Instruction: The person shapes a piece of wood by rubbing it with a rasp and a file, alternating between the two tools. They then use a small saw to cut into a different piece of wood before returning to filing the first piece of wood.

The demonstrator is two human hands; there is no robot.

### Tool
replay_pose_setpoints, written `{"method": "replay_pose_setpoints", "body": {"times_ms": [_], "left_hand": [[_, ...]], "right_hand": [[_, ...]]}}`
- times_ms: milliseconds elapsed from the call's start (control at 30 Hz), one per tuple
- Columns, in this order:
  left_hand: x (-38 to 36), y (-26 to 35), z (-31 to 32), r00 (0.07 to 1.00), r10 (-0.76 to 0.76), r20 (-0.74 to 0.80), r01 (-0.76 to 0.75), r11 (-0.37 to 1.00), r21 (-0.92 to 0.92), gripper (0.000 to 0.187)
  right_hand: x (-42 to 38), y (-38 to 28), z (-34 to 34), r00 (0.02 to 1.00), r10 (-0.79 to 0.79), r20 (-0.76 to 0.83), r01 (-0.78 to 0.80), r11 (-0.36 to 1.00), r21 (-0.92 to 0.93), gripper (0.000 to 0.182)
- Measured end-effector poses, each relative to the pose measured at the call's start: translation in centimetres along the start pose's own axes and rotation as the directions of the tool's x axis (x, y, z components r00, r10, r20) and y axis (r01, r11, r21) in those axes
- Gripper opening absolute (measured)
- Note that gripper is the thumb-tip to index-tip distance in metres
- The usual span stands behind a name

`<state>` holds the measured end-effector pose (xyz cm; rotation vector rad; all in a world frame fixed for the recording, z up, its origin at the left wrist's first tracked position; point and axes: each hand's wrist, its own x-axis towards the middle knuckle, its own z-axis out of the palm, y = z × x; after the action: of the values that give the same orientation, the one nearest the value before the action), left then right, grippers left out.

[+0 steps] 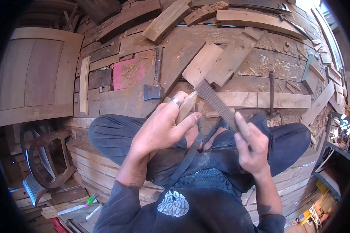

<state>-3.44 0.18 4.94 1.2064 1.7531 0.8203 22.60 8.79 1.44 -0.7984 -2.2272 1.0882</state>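
Hands work best here with the left hand (163,126) gripping the small wood piece (186,106) tight while the right hand (251,147), fingers closed on the rasp (217,105), pushes long, flat strokes

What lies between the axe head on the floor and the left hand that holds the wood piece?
In the head view, only bare worn floor planks separate the axe head from the left hand.

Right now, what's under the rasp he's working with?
Under the rasp sits the small wood piece held in the left hand, with board flooring beneath. The right hand covers the rasp's handle end, so that part is hidden.
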Motion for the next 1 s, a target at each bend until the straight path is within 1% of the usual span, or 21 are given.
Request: {"method": "replay_pose_setpoints", "body": {"times_ms": [33,133,233,267,300,333,400,433,467,533,567,667,700,767,800,833,867,933,967,1000], "left_hand": [[-0.1,0.0,-0.1,1.0,0.003,0.006,-0.003,1.0,-0.024,0.03],[-0.1,0.6,-0.2,1.0,0.006,0.02,-0.005,0.999,-0.039,0.032],[0.0,0.1,1.8,0.982,0.149,0.119,-0.15,0.989,0.0,0.031],[-0.2,0.0,2.4,0.965,0.141,0.219,-0.181,0.968,0.174,0.031],[-0.3,0.2,1.8,0.958,0.154,0.243,-0.192,0.971,0.143,0.03],[-0.5,0.5,0.9,0.95,0.164,0.264,-0.201,0.973,0.117,0.029],[-1.0,1.3,-0.1,0.984,0.133,0.115,-0.139,0.99,0.04,0.028],[-1.0,1.5,-0.3,0.993,0.114,0.039,-0.114,0.993,-0.007,0.027],[-1.1,1.4,0.0,0.992,0.116,0.054,-0.117,0.993,0.001,0.026],[-1.1,0.9,1.2,0.987,0.108,0.119,-0.111,0.994,0.015,0.024],[-1.3,0.5,1.8,0.983,0.155,0.096,-0.163,0.983,0.08,0.021],[-1.3,1.4,0.3,0.988,0.149,0.052,-0.138,0.975,-0.174,0.018],[-1.7,1.7,0.4,0.994,0.054,-0.094,-0.08,0.949,-0.305,0.013],[-1.2,0.9,0.5,0.989,0.114,0.094,-0.105,0.989,-0.101,0.013],[-1.0,0.8,0.7,0.972,0.124,0.199,-0.127,0.992,0.004,0.014],[-1.1,1.1,0.7,0.971,0.134,0.196,-0.135,0.991,-0.006,0.017],[-1.3,1.5,0.3,0.97,0.149,0.193,-0.15,0.989,-0.011,0.019],[-1.9,2.0,-1.2,0.971,0.196,0.135,-0.195,0.981,-0.023,0.025],[-2.6,0.5,-2.0,0.988,0.153,-0.014,-0.153,0.984,-0.087,0.03],[-3.0,1.6,-3.0,0.997,0.055,-0.045,-0.062,0.983,-0.175,0.033]], "right_hand": [[-0.5,-0.1,0.1,0.999,0.024,0.041,-0.024,1.0,-0.011,0.052],[-1.7,0.7,0.8,0.996,0.039,0.08,-0.039,0.999,-0.007,0.054],[0.4,0.1,2.3,0.997,-0.065,-0.037,0.067,0.996,0.052,0.058],[1.3,-0.4,2.5,0.991,-0.103,-0.087,0.109,0.992,0.068,0.059],[1.7,-0.7,2.3,0.992,-0.115,-0.053,0.117,0.993,0.029,0.059],[1.4,-0.4,2.2,0.991,-0.121,-0.055,0.122,0.992,0.021,0.06],[0.4,0.9,2.5,0.987,-0.147,-0.063,0.148,0.989,0.01,0.06],[0.3,1.4,2.7,0.989,-0.13,-0.069,0.134,0.99,0.052,0.059],[0.1,1.8,2.9,0.984,-0.161,-0.08,0.165,0.985,0.049,0.06],[1.2,0.6,3.0,0.976,-0.186,-0.11,0.192,0.98,0.043,0.06],[1.3,0.0,2.6,0.985,-0.165,-0.049,0.168,0.984,0.054,0.06],[0.2,1.4,3.3,0.973,-0.22,-0.07,0.224,0.973,0.057,0.061],[0.2,1.9,2.9,0.977,-0.208,-0.056,0.21,0.977,0.039,0.062],[0.2,2.3,2.8,0.968,-0.244,-0.052,0.246,0.969,0.022,0.064],[0.6,1.9,2.6,0.966,-0.254,-0.054,0.255,0.967,0.016,0.065],[1.4,1.7,2.4,0.951,-0.307,-0.017,0.308,0.951,0.036,0.067],[1.2,1.7,2.4,0.951,-0.308,-0.036,0.309,0.951,0.027,0.067],[1.5,2.8,2.6,0.934,-0.355,-0.053,0.355,0.935,0.004,0.067],[0.6,4.1,2.6,0.959,-0.266,-0.097,0.267,0.964,-0.001,0.062],[0.3,4.6,1.7,0.994,-0.098,-0.041,0.095,0.993,-0.073,0.055]]}}
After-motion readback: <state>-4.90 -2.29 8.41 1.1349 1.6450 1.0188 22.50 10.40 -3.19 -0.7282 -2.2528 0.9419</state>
